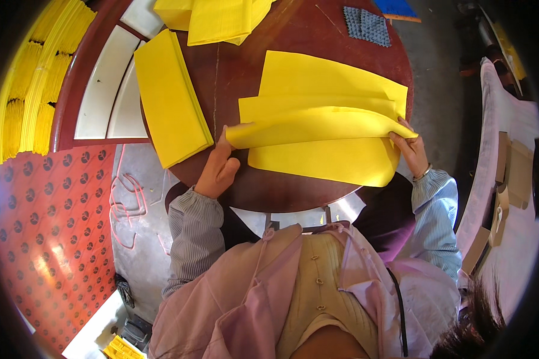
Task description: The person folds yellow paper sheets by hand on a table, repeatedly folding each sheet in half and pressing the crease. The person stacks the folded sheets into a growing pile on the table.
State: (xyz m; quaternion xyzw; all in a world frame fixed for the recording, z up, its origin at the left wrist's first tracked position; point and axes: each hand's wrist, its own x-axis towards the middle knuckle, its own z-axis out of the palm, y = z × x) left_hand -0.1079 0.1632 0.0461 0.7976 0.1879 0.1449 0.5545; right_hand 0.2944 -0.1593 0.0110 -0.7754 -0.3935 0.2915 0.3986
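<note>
A large yellow sheet, fabric or paper, lies across the dark red round table. Its middle is raised in a long curved fold between my hands. At the fold's left end, my left hand pinches the edge with fingers partly behind it. My right hand grips the other end, thumb on top. Beyond the fold, flat yellow layers spread toward the far side; whether they belong to the same sheet I cannot tell. A folded yellow stack rests left of my left hand.
More folded yellow pieces lie at the table's far edge, near a grey textured pad. Tall yellow stacks stand far left. A red patterned sheet and pink cord are on the floor. Cardboard pieces lie at right.
</note>
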